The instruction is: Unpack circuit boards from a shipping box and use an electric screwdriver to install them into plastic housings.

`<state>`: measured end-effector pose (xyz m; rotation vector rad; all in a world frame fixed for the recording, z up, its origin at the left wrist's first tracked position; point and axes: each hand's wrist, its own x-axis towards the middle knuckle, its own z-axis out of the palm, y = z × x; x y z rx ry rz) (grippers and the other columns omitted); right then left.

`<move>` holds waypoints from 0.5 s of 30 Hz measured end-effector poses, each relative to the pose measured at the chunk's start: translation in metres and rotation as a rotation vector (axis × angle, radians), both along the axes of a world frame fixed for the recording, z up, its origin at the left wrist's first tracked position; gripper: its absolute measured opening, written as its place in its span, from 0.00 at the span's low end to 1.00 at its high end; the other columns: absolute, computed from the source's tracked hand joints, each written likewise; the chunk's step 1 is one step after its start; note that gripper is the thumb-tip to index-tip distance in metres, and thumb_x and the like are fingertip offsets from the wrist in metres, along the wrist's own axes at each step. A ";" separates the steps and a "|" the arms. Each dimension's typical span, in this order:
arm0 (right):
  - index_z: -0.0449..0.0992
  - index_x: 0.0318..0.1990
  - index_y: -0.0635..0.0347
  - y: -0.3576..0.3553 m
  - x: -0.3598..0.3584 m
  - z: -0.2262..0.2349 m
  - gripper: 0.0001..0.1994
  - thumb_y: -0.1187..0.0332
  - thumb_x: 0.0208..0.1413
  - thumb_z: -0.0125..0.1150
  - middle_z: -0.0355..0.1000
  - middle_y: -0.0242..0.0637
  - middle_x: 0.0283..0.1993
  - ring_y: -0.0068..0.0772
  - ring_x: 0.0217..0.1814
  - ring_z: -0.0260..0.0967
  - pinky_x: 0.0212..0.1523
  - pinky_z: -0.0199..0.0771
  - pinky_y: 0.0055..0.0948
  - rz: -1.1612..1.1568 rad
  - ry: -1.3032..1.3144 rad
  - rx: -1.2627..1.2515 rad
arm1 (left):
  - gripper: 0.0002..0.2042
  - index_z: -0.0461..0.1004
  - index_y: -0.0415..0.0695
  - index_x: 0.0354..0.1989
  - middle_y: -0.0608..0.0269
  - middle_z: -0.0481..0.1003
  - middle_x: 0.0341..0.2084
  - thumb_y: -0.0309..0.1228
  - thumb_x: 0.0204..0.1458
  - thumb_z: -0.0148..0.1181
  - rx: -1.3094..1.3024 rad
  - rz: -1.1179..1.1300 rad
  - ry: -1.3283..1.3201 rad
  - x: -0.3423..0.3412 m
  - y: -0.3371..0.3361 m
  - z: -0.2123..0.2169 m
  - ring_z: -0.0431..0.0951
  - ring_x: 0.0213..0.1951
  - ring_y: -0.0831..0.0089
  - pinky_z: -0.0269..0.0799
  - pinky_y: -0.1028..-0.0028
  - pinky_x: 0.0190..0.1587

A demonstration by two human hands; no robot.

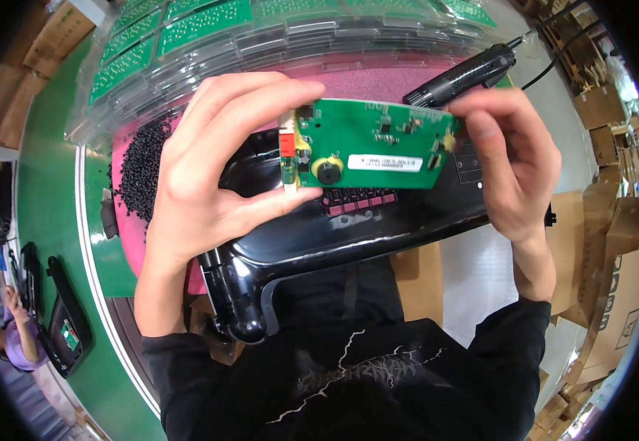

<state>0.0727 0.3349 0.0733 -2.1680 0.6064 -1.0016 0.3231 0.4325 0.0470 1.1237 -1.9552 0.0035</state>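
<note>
A green circuit board (pixel 367 143) is held up in front of me, with a round black part, a red block at its left end and a white label. My left hand (pixel 209 162) grips the left end, fingers along the top and thumb beneath. At the opposite end, the curled fingers of my right hand (pixel 514 154) are on the upper right corner; the index finger is slightly blurred. Below the board lies a glossy black plastic housing (pixel 319 239) with rows of small slots, partly hidden by the board and my left hand.
A black electric screwdriver (pixel 462 77) with a cord lies behind my right hand. Many small black pieces (pixel 143 165) are heaped on the pink mat (pixel 385 79). Clear trays (pixel 275 48) of green boards stand at the back. Cardboard boxes (pixel 613 316) line the right; another person (pixel 22 338) is far left.
</note>
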 end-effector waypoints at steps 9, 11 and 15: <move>0.73 0.42 0.65 -0.001 -0.026 -0.029 0.32 0.63 0.25 0.80 0.74 0.41 0.41 0.37 0.38 0.73 0.39 0.73 0.29 0.229 0.240 -0.078 | 0.28 0.72 0.39 0.41 0.59 0.74 0.35 0.33 0.27 0.73 0.526 -0.051 0.002 -0.014 0.010 -0.010 0.76 0.34 0.67 0.70 0.74 0.35; 0.74 0.39 0.66 -0.003 -0.026 -0.039 0.30 0.63 0.25 0.79 0.75 0.42 0.38 0.40 0.36 0.74 0.37 0.73 0.30 0.274 0.244 -0.118 | 0.26 0.72 0.40 0.38 0.59 0.73 0.32 0.35 0.26 0.73 0.624 -0.054 -0.062 -0.014 0.010 -0.007 0.76 0.34 0.63 0.72 0.71 0.36; 0.75 0.40 0.67 -0.010 -0.022 -0.049 0.27 0.69 0.25 0.76 0.76 0.43 0.37 0.41 0.34 0.73 0.36 0.73 0.30 0.286 0.287 -0.128 | 0.27 0.73 0.40 0.40 0.61 0.73 0.34 0.38 0.27 0.73 0.612 -0.014 -0.165 -0.015 0.011 -0.013 0.76 0.35 0.61 0.73 0.69 0.36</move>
